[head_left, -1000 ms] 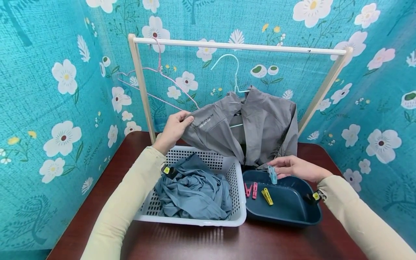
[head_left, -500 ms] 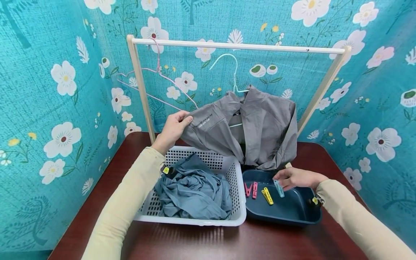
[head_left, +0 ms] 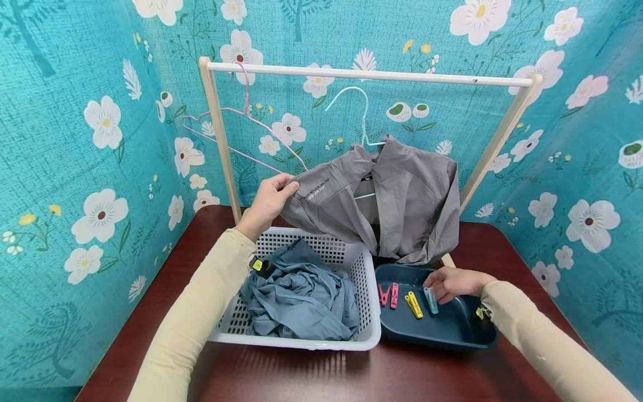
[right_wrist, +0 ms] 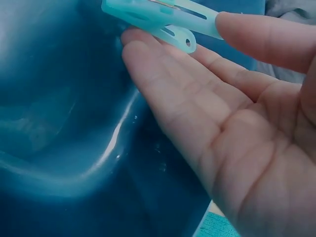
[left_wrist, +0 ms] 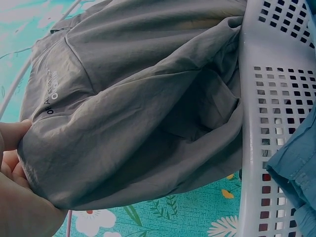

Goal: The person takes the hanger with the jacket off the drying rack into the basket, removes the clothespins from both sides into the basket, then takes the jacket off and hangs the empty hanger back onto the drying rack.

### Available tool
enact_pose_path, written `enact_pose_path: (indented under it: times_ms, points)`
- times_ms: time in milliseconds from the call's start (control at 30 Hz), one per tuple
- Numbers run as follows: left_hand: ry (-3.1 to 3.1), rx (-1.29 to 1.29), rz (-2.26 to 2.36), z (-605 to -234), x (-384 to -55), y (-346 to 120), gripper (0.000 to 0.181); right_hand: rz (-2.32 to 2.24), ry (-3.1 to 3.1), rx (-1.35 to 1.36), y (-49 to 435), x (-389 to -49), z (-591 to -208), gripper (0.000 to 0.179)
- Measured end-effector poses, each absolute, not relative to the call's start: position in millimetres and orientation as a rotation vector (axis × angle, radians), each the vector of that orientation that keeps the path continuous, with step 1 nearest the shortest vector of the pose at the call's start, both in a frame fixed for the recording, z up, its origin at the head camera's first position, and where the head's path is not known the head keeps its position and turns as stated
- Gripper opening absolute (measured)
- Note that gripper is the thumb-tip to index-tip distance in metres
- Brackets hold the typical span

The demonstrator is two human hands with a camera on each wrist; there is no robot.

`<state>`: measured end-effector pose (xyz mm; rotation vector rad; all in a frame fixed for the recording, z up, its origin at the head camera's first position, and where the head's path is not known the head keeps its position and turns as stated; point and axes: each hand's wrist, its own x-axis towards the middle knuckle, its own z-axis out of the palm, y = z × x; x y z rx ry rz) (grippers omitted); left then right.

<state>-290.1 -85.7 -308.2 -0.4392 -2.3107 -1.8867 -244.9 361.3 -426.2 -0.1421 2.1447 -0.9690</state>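
My left hand [head_left: 269,202] pinches the sleeve of a grey jacket [head_left: 402,195] between thumb and fingers and holds it out to the left. The jacket is on a mint-green hanger [head_left: 365,117] whose hook stands below the rack's bar. In the left wrist view the gripped grey cloth [left_wrist: 123,98] spreads out with lettering on it. Low over the dark blue basin [head_left: 452,329], my right hand [head_left: 454,283] holds a light blue clothespin [head_left: 430,300] by its end. The right wrist view shows the clothespin [right_wrist: 163,15] between thumb and fingertips.
Two pink clothespins [head_left: 394,295] and a yellow clothespin [head_left: 414,305] lie in the basin. Left of it stands a white basket [head_left: 372,312] with crumpled blue-grey cloth [head_left: 306,296]. A pink hanger [head_left: 246,95] hangs on the wooden rack [head_left: 372,73]. The tabletop [head_left: 321,374] is dark red.
My right hand has moved down from the jacket's lower edge into the basin, carrying the light blue clothespin. My left hand still grips the sleeve in the same place.
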Motion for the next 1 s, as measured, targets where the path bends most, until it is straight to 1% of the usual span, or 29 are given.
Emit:
enact_pose_path:
  times_ms: [167, 667, 867, 1000]
  points:
    - [-2.301, -0.429, -1.896, -308.5, -290.1, -85.8, 0.023, -0.956, 2.129, -0.147, 357.9, -245.1, -428.1, 0.028]
    - [-2.321, -0.417, -1.92, -308.3, -289.7, -83.4, 0.024, -0.971, 2.135, -0.137, 357.5, -246.0, -443.4, 0.031]
    - [-2.313, -0.429, -1.911, -308.4, -289.7, -84.1, 0.023, -0.964, 2.148, -0.123, 357.0, -244.0, -438.2, 0.037]
    - [-2.307, -0.428, -1.907, -307.5, -289.4, -85.4, 0.022, -0.948, 2.161, -0.135, 357.4, -244.0, -430.4, 0.036]
